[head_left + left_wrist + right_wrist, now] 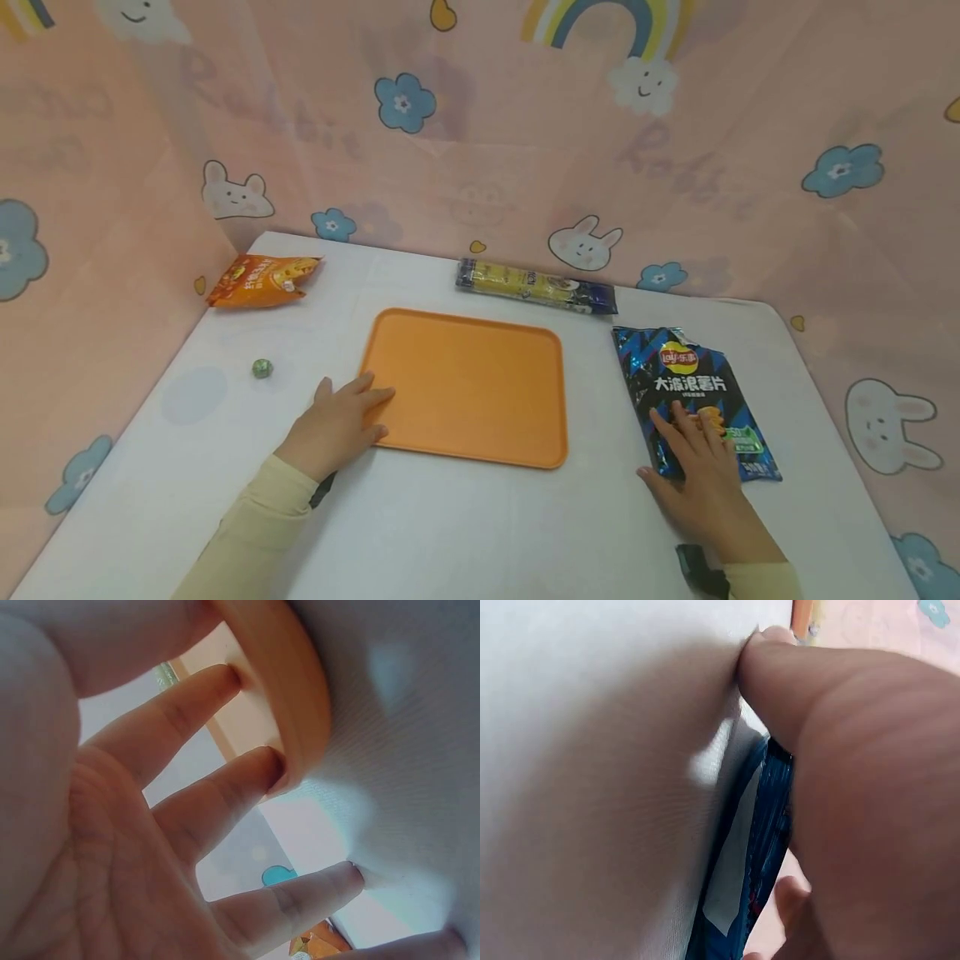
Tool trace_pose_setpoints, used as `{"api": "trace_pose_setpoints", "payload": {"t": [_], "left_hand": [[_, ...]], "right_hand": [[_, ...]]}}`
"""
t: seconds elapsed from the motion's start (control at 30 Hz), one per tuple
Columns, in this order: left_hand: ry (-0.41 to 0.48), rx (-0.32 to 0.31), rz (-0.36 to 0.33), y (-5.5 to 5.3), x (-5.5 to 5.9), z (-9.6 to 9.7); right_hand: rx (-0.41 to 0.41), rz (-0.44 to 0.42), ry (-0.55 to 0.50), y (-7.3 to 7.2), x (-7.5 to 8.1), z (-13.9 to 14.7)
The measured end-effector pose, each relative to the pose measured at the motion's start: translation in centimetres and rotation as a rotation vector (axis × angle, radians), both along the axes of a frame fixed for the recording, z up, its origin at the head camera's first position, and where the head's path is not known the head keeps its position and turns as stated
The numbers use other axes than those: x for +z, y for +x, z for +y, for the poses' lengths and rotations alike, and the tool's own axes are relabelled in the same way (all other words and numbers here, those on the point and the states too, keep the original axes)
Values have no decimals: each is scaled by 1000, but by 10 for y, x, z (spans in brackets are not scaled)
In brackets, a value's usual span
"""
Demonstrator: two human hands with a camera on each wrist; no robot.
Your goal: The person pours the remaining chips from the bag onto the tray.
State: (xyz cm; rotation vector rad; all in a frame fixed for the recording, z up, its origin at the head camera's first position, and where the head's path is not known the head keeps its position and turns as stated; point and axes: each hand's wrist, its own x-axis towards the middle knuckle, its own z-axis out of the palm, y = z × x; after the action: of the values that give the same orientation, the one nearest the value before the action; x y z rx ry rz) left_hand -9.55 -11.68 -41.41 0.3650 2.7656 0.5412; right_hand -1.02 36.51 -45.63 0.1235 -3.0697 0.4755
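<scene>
Left hand point(337, 423) is spreading at the left edge of the orange tray point(468, 387), fingers apart. Left wrist view: two fingertips are touching the inside of the tray rim, the other two are extending outside it toward the white table point(480, 525); thumb is lying along the rim at top of frame.

Right hand point(701, 492) is lying over the lower part of the blue-black chip bag point(690, 385), fingers splayed wide. Thumb is sticking out left of the bag, its tip reaching the table in the right wrist view.

Tray is sitting flat, mid-table, between the hands. Chip bag is lying flat right of it, well apart, label facing up.

Further out: yellow-and-navy packet point(534, 286) is lying lengthwise behind the tray, toward its right. Small green ball point(262, 368) is sitting left of the tray, beyond the left hand. Orange snack bag point(262, 281) is lying at the far left corner. Pale sleeves point(258, 512) are covering both forearms. Pink printed cloth point(480, 150) is hanging behind the table and along its sides, showing rainbows, rabbits, blue flowers.
</scene>
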Motion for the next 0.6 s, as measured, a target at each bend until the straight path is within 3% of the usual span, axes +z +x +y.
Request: {"api": "trace_pose_setpoints", "payload": {"t": [0.3,0.6], "left_hand": [[3,-2,1,0,2,0],[4,-2,5,0,0,1]], "right_hand": [[-21,-48,-22,-8,1,2],[-212,-21,-115,-6,4,3]]}}
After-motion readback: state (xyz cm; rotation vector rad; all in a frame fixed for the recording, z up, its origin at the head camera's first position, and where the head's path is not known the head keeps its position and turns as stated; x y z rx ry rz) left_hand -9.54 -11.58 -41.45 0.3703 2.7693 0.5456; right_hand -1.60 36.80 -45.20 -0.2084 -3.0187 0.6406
